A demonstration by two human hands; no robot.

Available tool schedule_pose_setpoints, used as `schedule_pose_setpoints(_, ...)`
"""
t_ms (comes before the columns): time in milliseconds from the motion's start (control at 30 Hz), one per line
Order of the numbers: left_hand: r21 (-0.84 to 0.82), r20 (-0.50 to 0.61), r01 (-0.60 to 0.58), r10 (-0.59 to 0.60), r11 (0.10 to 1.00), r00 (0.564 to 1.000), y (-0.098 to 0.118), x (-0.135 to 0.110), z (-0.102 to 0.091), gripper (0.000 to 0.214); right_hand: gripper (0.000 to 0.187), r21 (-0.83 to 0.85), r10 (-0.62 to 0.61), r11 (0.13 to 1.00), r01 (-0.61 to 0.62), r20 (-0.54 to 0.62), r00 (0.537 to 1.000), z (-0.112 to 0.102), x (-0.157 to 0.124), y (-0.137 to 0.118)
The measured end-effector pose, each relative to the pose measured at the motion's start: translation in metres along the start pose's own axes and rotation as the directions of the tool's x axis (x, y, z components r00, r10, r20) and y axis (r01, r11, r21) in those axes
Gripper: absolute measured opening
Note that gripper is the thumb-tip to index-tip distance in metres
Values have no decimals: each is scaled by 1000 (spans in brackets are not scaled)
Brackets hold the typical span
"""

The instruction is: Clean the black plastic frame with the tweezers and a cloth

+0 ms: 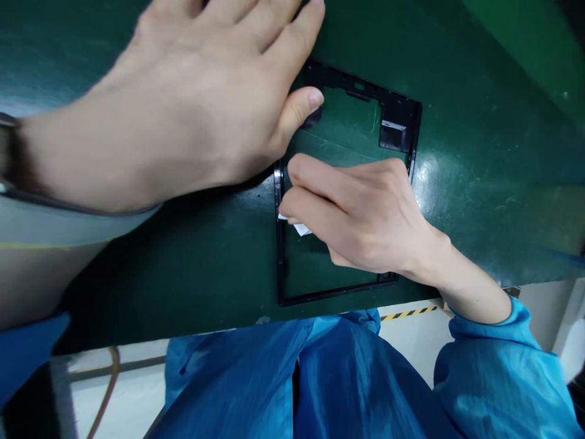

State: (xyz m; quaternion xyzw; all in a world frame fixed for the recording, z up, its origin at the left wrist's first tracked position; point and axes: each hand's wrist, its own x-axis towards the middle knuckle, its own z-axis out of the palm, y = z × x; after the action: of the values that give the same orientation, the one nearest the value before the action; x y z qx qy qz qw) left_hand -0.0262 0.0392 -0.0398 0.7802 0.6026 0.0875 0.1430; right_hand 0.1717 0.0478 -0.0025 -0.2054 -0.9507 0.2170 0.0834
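Note:
A thin black rectangular plastic frame lies flat on the green tabletop, with the green showing through its opening. My left hand reaches over the frame's upper left corner, fingers stretched out and thumb by the inner edge; some fingertips run out of view at the top. Inside the frame's left side, my right hand is closed, its bent fingers pinching a small white piece against or close to the left rail. Most of that piece is hidden under the fingers, so cloth or paper I cannot tell.
The green table stretches away on both sides, its near edge close to my blue jacket. Below the edge are a yellow-and-black striped tape and a brown hose or cable. Something dark is around my left wrist.

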Motion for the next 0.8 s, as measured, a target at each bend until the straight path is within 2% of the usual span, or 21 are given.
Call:
schedule_pose_setpoints(100,-21,-18,-21,21,1000,1000,-2,-1,1,88,46,-31,76,996,-78,-56,995,2,1,-6)
schedule_pose_setpoints(200,-22,-14,-20,20,1000,1000,-4,-1,1,83,45,-64,99,993,-104,-82,992,8,1,-9)
schedule_pose_setpoints(300,-15,-5,-10,9,1000,1000,-5,-1,0,83,46,-87,61,994,-70,-102,993,13,-1,-11)
schedule_pose_setpoints(467,4,31,32,-32,999,999,0,0,0,85,47,-150,-39,988,28,-71,997,16,-5,-14)
schedule_pose_setpoints(600,-8,23,17,-17,1000,1000,-2,1,1,86,45,-220,-125,971,96,-121,985,18,-8,-16)
schedule_pose_setpoints(800,-18,34,18,-17,1000,999,1,2,0,88,44,-248,-171,960,132,-141,975,17,-10,-15)
